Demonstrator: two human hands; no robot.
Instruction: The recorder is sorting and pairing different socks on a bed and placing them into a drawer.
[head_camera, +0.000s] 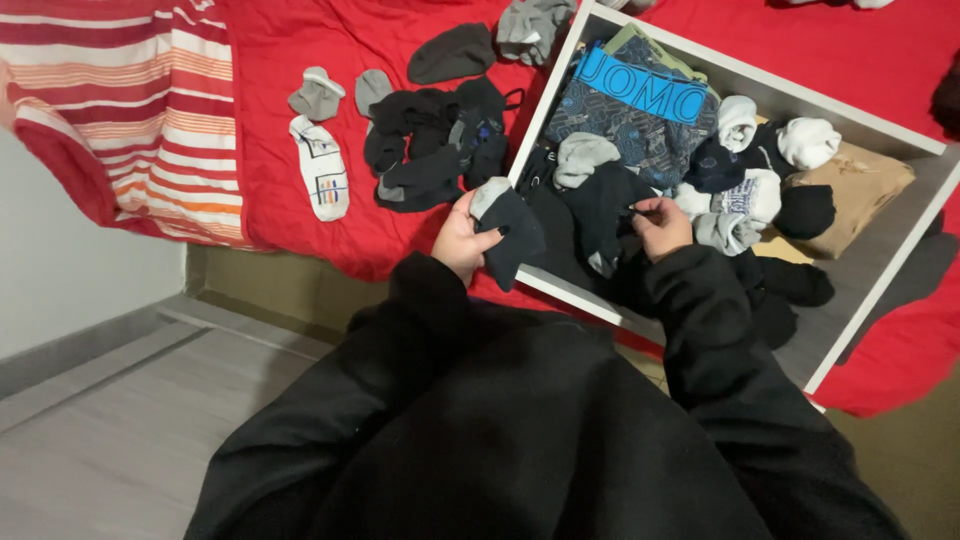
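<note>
— On the bed's near edge, what does the left hand (462, 238) have?

— A black sock with a grey toe (508, 232). The grip is pinched on it, thumb on top and fingers underneath, and the sock hangs just over the white rim of the drawer (560, 80) that lies on the red bedspread (300, 40).

— And the right hand (660, 226)?

— It sits inside the drawer, near its front rim. Its fingertips are pressed together on a bit of dark fabric (605, 215) from the heap there; I cannot tell which garment it is.

— What else is in the drawer?

— Folded patterned underwear with a blue waistband (640, 95) toward the far side, rolled white socks (808, 140) and grey ones (583, 156) in the middle, more black pieces toward the front, and a tan folded cloth (860, 180) at the right side.

— And outside it?

— A pile of black socks (435, 145) lies on the bedspread just beside the drawer's left side. Farther left, toward the striped cloth (120, 100), are a white patterned sock (322, 168) and a small grey one (317, 95). A dark grey sock (452, 52) rests farther up the bed.
</note>
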